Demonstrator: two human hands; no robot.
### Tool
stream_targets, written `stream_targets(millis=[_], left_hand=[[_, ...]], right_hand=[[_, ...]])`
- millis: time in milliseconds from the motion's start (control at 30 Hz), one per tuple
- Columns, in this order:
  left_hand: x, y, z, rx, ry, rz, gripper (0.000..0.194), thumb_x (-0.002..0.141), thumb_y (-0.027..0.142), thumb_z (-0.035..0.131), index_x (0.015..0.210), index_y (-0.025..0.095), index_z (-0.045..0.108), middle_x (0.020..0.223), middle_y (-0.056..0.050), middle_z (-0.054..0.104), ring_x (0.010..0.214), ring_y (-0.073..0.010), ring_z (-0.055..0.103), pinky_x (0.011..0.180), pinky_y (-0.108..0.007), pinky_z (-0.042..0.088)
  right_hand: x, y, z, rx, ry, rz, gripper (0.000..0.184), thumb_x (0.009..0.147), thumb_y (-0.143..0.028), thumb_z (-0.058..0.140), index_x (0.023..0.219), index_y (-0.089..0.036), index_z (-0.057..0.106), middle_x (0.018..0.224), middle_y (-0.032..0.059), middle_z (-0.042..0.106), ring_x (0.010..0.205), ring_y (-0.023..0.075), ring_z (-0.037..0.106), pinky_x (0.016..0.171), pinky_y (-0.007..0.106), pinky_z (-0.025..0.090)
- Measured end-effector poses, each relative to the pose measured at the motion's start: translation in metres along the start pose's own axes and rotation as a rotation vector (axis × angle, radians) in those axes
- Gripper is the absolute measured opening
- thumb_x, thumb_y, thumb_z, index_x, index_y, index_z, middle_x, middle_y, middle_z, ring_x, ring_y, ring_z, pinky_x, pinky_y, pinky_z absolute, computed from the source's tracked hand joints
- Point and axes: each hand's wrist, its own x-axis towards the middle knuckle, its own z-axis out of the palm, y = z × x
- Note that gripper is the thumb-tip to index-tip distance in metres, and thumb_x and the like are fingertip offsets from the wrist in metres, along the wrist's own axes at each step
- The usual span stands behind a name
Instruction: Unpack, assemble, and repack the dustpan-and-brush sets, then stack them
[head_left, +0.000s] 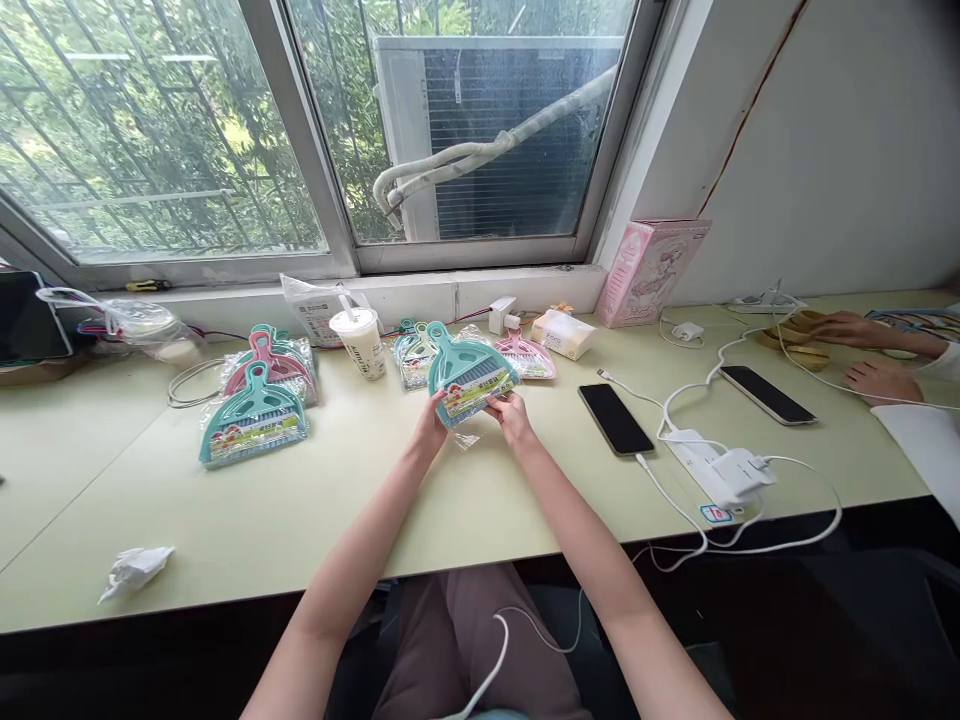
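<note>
Between both hands is a teal mini dustpan and brush set [469, 375], wrapped in clear plastic with a printed label, held up over the table. My left hand [430, 422] grips its lower left corner, fingers closed. My right hand [512, 416] pinches its lower right edge. Behind it lie a pink dustpan set [530, 356] and a pale green one [415, 352]. To the left rests a pile of wrapped sets, with a teal dustpan set [255, 420] in front and a pink dustpan [264, 364] behind it.
A lidded drink cup [360, 342] and a tissue pack [562, 334] stand near the window. On the right are a phone [616, 419], a power strip [709, 468] with cables, a second phone [769, 394] and another person's hands [874, 380]. Crumpled tissue [136, 572] lies front left.
</note>
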Motion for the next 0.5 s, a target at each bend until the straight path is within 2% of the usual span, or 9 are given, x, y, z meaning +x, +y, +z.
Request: stream_targets(millis=[100,300,500], left_hand=[[0.001,-0.006,-0.002,0.008,0.056,0.000,0.039,0.073,0.031,0.074,0.106,0.016,0.061,0.104,-0.008,0.071,0.104,-0.0246,0.066,0.099,-0.044,0.049],[-0.001,-0.021,0.000,0.016,-0.067,0.042,0.048,0.070,0.026,0.080,0.112,0.016,0.059,0.115,-0.010,0.069,0.117,-0.0286,0.060,0.109,-0.051,0.040],[-0.004,-0.019,0.001,0.068,-0.102,0.045,0.049,0.071,0.026,0.079,0.115,0.017,0.057,0.117,-0.010,0.067,0.119,-0.0293,0.059,0.110,-0.053,0.038]], right_hand=[[0.001,0.005,0.000,-0.011,0.010,0.020,0.018,0.068,-0.005,0.072,0.082,-0.015,0.065,0.084,0.0033,0.074,0.079,0.0146,0.071,0.081,0.029,0.061],[0.006,-0.004,-0.009,-0.032,0.039,0.027,0.021,0.067,-0.003,0.073,0.081,-0.017,0.065,0.082,0.0012,0.075,0.079,0.0142,0.071,0.079,0.029,0.061],[0.005,-0.012,-0.010,-0.026,0.030,0.077,0.017,0.072,-0.005,0.070,0.084,-0.016,0.065,0.083,0.0032,0.075,0.074,0.0147,0.072,0.076,0.028,0.061]])
